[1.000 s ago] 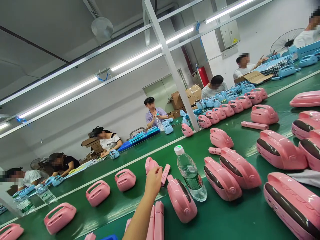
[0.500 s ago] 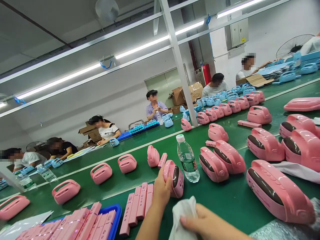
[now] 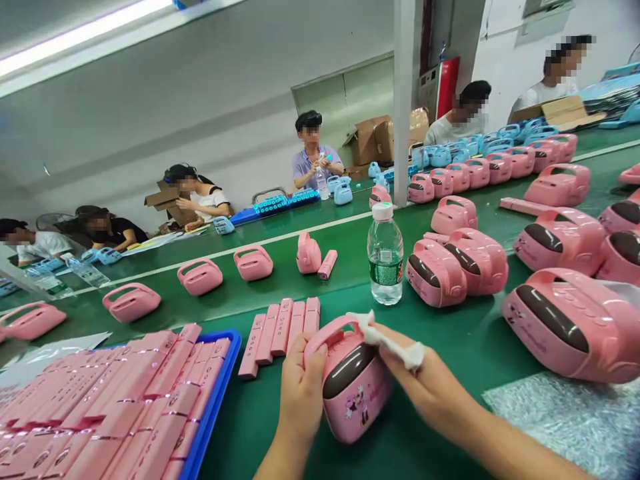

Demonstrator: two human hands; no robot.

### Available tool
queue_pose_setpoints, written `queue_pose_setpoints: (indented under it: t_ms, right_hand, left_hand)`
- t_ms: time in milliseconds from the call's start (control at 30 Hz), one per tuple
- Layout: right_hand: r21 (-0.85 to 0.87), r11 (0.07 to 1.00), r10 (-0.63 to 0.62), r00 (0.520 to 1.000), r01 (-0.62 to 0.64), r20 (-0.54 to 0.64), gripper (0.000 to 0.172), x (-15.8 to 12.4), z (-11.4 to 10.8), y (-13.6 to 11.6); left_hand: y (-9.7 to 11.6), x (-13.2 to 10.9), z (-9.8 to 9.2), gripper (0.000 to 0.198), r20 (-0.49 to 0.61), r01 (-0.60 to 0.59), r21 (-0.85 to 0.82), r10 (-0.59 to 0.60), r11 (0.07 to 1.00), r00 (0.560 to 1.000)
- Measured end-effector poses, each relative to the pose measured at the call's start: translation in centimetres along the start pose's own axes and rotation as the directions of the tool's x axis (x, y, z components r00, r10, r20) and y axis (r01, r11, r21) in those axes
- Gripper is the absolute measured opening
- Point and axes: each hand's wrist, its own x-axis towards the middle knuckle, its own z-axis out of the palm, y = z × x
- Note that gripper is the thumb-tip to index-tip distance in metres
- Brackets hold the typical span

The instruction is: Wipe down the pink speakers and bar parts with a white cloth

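My left hand (image 3: 303,373) is closed round the left end of the carry handle of a pink portable speaker (image 3: 357,400). The speaker has a glossy dark oval panel and a cartoon figure printed on its front, and it tilts towards me. My right hand (image 3: 420,370) grips a white cloth (image 3: 390,341) and presses it against the speaker's upper right side near the handle; some of its fingers are hidden behind the casing. Just beyond my left hand lies a row of several pink stick-shaped pieces (image 3: 284,327).
A blue tray (image 3: 231,347) full of pink sticks stands at left. A water bottle (image 3: 385,257) stands ahead, with more pink speakers (image 3: 560,327) at right near bubble wrap (image 3: 555,413). Pink speakers line the green conveyor belt (image 3: 270,290). Co-workers sit across from me beyond a white post (image 3: 401,100).
The pink speaker has come nearer to me in my left hand. My right hand has brought the cloth up against it. The view has tipped downward.
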Motion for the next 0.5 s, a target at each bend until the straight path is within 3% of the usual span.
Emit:
queue_pose_setpoints:
  t_ms: [67, 133, 233, 267, 333, 433, 500]
  right_hand:
    - [-0.244, 0.954, -0.160, 0.983, 0.176, 0.086, 0.041, -0.9, 1.5, 0.5]
    - [-0.415, 0.825, -0.336, 0.923, 0.384, 0.186, 0.045, -1.5, 2.5, 0.4]
    - [-0.480, 0.630, -0.474, 0.792, 0.611, 0.386, 0.043, -1.5, 2.8, -0.2]
    - [-0.484, 0.601, -0.480, 0.772, 0.636, 0.417, 0.043, -1.4, 2.7, -0.3]
    - [-0.505, 0.616, -0.473, 0.796, 0.605, 0.378, 0.044, -1.0, 2.2, -0.2]
    - [-0.468, 0.741, -0.417, 0.876, 0.481, 0.240, 0.052, -0.6, 1.7, 0.3]
    - [-0.359, 0.836, -0.359, 0.908, 0.415, 0.216, 0.052, -0.7, 1.7, 0.5]
  left_hand:
    - [-0.5, 0.0, 0.0, 0.027, -0.030, 0.003, -0.035, -0.004, 0.999, 1.000]
    - [-0.8, -0.2, -0.1, 0.024, -0.052, 0.005, -0.056, -0.008, 0.998, 0.999]
    - [-0.7, -0.5, -0.3, 0.013, -0.050, 0.015, -0.067, -0.019, 0.998, 0.999]
    - [-0.6, -0.6, -0.3, 0.012, -0.043, 0.020, -0.069, -0.023, 0.997, 0.999]
    - [-0.4, -0.6, -0.2, 0.014, -0.024, 0.029, -0.079, -0.031, 0.996, 0.999]
    - [-0.6, -0.5, 0.0, 0.023, 0.001, 0.025, -0.099, -0.025, 0.995, 1.000]
    - [-0.8, -0.4, 0.1, 0.024, -0.018, 0.004, -0.092, -0.006, 0.996, 1.000]
